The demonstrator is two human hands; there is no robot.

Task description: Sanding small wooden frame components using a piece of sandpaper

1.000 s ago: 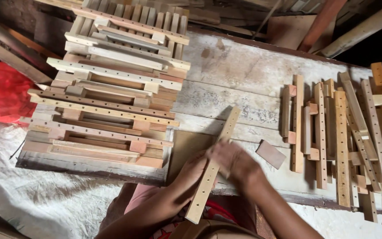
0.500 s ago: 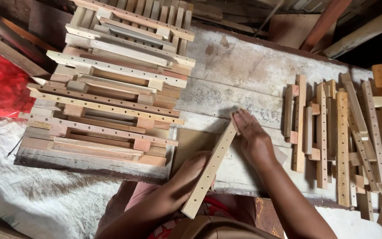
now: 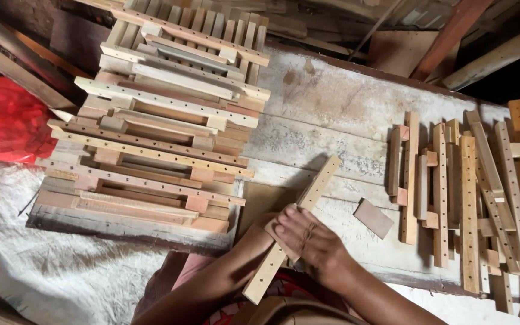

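arms: bare to the elbows, no sleeves
right hand (image 3: 309,244): no rings, no glove
lap: red patterned cloth

A tall stack of drilled wooden frames (image 3: 164,126) is sitting on the left of the pale workbench (image 3: 344,108). On the right, a spread of loose drilled strips (image 3: 470,186) is lying side by side. A small brown block (image 3: 373,218) is resting just left of them. A red plastic bag (image 3: 4,120) is lying far left, above a white sheet (image 3: 49,271).
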